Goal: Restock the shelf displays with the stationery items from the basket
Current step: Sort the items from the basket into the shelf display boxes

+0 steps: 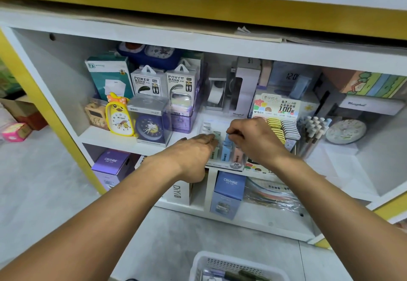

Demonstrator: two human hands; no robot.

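so both my arms are stretched into the middle shelf [105, 136] of the white cabinet, over the clear display tray [222, 163] that sits at the shelf's front edge. my left hand [193, 150] lies palm down with its fingers straight and together, the tips touching a pale green lead case [217, 134] at the tray's left side. my right hand [253, 136] is just beside it, fingers curled in, pinching the top of a blue lead case [226, 148] standing upright in the tray; a pink lead case [238, 156] stands just right of that one. right of the tray there are rows of yellow and grey flat cases [283, 126] under a card printed 0.7 hb 100, then a clear holder of pencils [313, 130]. on the left of the same shelf stand a yellow duck clock [119, 117], a blue clock in a clear box [150, 124] and two power bank boxes [165, 82] behind. the white basket [220, 258] sits on the floor below my arms, at the bottom edge of view, with a few pens showing inside.
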